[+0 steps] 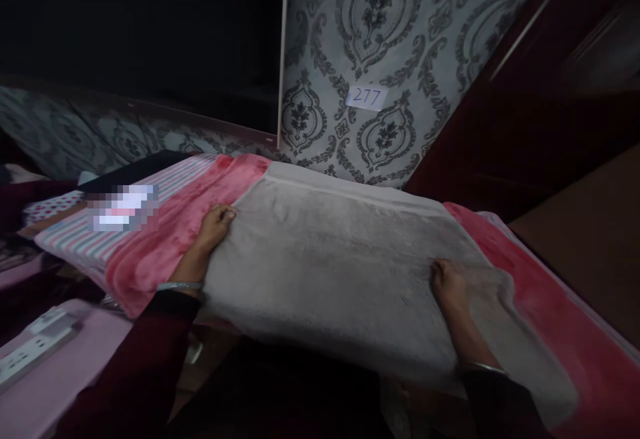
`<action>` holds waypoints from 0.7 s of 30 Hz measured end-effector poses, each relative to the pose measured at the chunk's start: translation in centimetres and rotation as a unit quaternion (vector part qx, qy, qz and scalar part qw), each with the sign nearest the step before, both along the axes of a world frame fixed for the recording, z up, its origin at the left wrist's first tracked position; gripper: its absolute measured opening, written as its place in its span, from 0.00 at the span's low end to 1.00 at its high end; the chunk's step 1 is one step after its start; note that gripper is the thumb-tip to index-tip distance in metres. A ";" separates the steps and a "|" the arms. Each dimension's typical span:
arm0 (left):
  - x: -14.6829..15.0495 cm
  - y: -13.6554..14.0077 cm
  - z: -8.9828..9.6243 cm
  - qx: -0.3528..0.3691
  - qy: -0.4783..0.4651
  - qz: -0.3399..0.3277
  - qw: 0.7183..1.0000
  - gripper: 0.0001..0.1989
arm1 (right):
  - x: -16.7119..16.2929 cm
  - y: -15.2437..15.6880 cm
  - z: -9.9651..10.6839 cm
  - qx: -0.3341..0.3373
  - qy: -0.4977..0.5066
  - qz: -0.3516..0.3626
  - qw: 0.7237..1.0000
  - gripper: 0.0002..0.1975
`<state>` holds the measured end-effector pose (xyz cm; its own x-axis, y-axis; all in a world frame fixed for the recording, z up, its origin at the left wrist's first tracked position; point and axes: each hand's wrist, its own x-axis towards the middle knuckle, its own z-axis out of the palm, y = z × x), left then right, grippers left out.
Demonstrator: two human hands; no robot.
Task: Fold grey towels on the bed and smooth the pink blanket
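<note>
Wallpaper (387, 19): grey damask, behind the work.
Television (140, 39): dark screen, far left.
Pink plush blanket (165, 246): under the grey one, showing on both sides of it; striped cloth (83, 236) below that at left.
Grey plush cloth (320, 259): spread directly in front of me, long axis running left to right between my hands, pale band along the far edge.
Left hand (215, 227): fingers pinched on its left edge.
Right hand (447, 286): curled tight on it, inboard of the right edge, slack cloth beyond; exact fingertip hold too dim to tell.
Spacing: hands well apart; left is nearer its edge than right.
Paper tag (367, 97): "277", on wallpaper.
</note>
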<state>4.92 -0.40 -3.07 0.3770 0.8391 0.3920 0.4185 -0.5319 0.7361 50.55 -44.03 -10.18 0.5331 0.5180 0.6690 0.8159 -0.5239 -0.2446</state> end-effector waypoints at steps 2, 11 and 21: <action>0.0 -0.4 0.3 0.010 -0.016 0.022 1.000 0.10 | -0.3 0.0 0.3 0.018 -0.008 -0.027 0.999 0.17; -0.1 -1.7 2.2 0.043 -0.014 0.093 0.995 0.10 | -1.7 0.7 1.6 0.010 0.024 -0.024 0.999 0.16; -0.1 -2.7 2.9 0.031 0.033 0.105 0.993 0.12 | -0.1 -0.7 2.4 -0.053 0.038 -0.031 0.997 0.19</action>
